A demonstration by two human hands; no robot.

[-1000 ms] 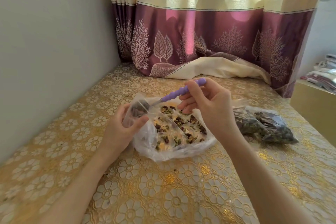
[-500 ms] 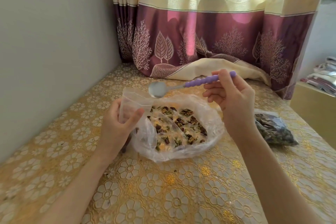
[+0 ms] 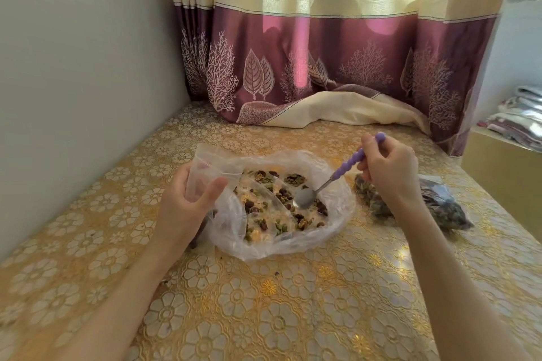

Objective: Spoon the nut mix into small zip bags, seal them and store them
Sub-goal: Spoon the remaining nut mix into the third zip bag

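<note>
Fingers [image 3: 378, 167] of right hand pinch spoon [image 3: 328, 184] into nut mix [image 3: 278, 205]; left fingers [image 3: 215, 187] grip zip bag [image 3: 211, 167].

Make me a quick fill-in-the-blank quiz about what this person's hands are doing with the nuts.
The right hand holds a spoon with a ____ handle.
The spoon's bowl sits in the ____ inside the large plastic bag.
The left hand holds a small ____ bag.

Missing words: purple; nut mix; zip

Open bag of nut mix [image 3: 281, 208] mid-table [image 3: 264, 302]; small zip bag [image 3: 205, 173] at its left; filled bags [image 3: 440, 205] right; curtain [image 3: 322, 67] far.
</note>
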